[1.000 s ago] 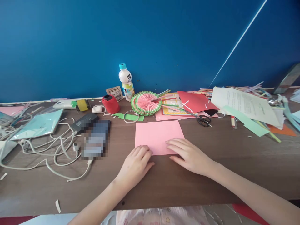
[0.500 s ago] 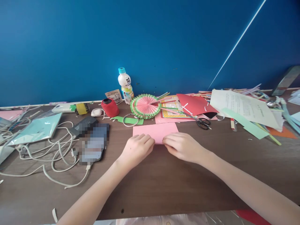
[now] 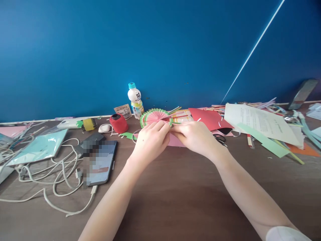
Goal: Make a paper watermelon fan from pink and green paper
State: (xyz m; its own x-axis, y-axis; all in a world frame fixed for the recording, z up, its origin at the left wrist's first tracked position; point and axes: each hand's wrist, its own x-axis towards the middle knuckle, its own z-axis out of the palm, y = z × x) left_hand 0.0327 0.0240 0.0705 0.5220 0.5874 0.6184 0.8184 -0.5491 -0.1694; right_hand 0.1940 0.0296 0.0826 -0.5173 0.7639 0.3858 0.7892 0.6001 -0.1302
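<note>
A sheet of pink paper (image 3: 177, 140) shows in the gap between my two hands; most of it is hidden behind them. My left hand (image 3: 152, 138) is closed, its curled fingers gripping the paper's left part. From the other side my right hand (image 3: 194, 136) pinches it, fingertips close to the left hand's. Just behind the hands lies a round pleated paper fan (image 3: 156, 116), pink with a green and white rim, its lower part covered by the left hand.
A drink bottle (image 3: 136, 102) and a red spool (image 3: 118, 123) stand behind on the left. A phone (image 3: 104, 164) lies among white cables (image 3: 62, 164). Rightward are red paper (image 3: 207, 117), black scissors (image 3: 220, 139) and a printed sheet (image 3: 260, 120). A blue wall (image 3: 160, 50) bounds the desk.
Both hands have risen and moved away from me with the pink paper, now overlapping the fan's lower edge. The view has tilted up slightly, so the desk items sit lower.
</note>
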